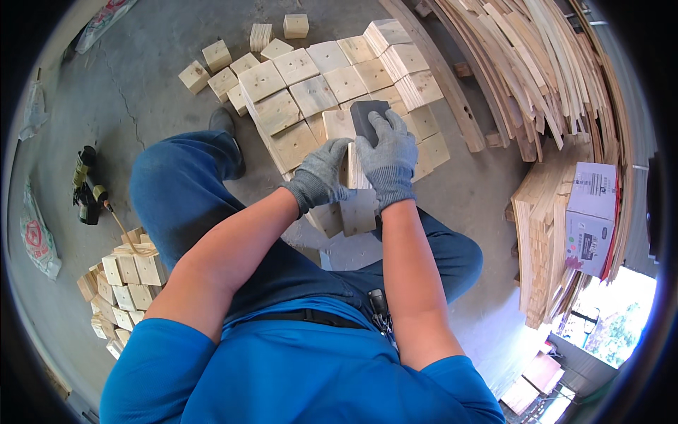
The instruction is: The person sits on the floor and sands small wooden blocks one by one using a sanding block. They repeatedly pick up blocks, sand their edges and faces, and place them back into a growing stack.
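My left hand (pixel 321 173), in a grey knit glove, grips a pale wooden block (pixel 339 126) from its left side and holds it upright above my lap. My right hand (pixel 388 155), also gloved, presses a dark grey sanding block (pixel 367 116) against the top of that wooden block. Just below my hands, other square wooden blocks (pixel 357 212) rest between my knees. Beyond my hands, many similar blocks (pixel 311 78) lie laid out in rows on the concrete floor.
A pile of small wooden blocks (pixel 120 283) sits at my left. A dark power tool (pixel 88 191) lies on the floor at left. Stacked thin wood strips (pixel 537 63) and boards (pixel 540 240) with a cardboard box (pixel 590 219) stand at right. Plastic bags (pixel 39 237) line the left edge.
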Demonstrator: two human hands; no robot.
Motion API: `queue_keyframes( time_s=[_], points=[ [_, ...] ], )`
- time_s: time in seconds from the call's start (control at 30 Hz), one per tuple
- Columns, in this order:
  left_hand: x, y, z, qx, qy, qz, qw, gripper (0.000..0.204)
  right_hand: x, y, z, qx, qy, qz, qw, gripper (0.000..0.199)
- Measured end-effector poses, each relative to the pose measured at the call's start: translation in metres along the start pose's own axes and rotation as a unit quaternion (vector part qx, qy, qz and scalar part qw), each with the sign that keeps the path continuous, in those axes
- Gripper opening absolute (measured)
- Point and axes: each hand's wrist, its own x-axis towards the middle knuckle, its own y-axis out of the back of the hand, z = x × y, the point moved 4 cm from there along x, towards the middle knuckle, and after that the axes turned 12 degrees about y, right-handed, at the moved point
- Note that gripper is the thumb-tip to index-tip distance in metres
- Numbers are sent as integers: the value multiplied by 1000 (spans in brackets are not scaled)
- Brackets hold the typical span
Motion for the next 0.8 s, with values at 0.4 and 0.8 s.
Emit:
queue_keyframes(
  time_s=[0.4, 0.8],
  points=[
    [-3, 5, 7, 8, 27, -19, 999, 101, -134, 36, -17, 38, 77, 19, 996, 62],
    [1, 0, -1, 10, 4, 3, 1000, 100, -20, 10, 29, 41, 1, 33, 999, 60]
  ],
)
